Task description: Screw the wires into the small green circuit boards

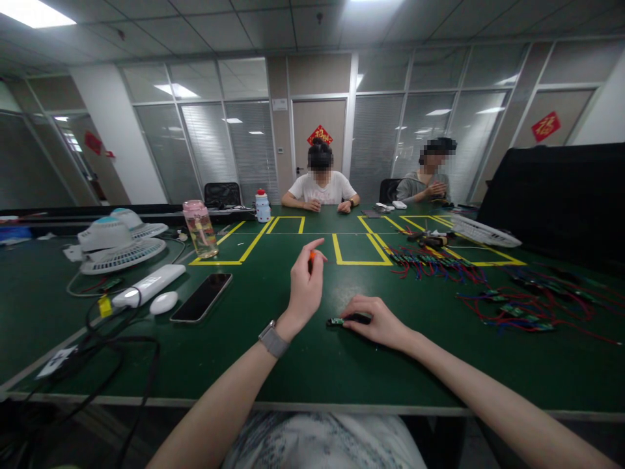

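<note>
Raised over the middle of the table, my left hand (306, 277) has its fingers curled round a small orange object (312, 258). Most of that object is hidden by the fingers, so its kind does not show. A watch (273, 339) is on the left wrist. My right hand (375, 320) rests low on the table, thumb and fingers closed on a small green circuit board (336, 322). The board's left end sticks out from the fingertips, and a dark part shows under the hand.
Wired circuit boards (517, 312) lie in a tangle at the right, near a black monitor (556, 208) and a white keyboard (483, 231). A phone (202, 298), power strip (149, 285), pink-lidded bottle (200, 231) and white fans (120, 244) are left. Two people sit opposite.
</note>
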The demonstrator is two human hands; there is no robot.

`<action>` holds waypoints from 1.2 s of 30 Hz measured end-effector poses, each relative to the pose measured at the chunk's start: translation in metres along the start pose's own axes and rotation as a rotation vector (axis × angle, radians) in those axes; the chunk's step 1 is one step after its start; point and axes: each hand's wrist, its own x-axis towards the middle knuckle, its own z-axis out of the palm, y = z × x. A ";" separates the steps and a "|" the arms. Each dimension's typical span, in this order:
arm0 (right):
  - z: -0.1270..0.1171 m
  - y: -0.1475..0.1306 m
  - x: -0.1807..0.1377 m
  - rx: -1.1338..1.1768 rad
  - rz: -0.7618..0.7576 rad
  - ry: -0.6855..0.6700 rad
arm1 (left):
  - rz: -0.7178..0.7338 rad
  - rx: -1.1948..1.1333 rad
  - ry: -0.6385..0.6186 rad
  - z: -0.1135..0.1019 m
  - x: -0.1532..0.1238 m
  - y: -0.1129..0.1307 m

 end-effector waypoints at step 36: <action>-0.008 -0.004 0.003 -0.008 0.043 0.068 | -0.064 0.631 -1.005 -0.009 -0.007 -0.011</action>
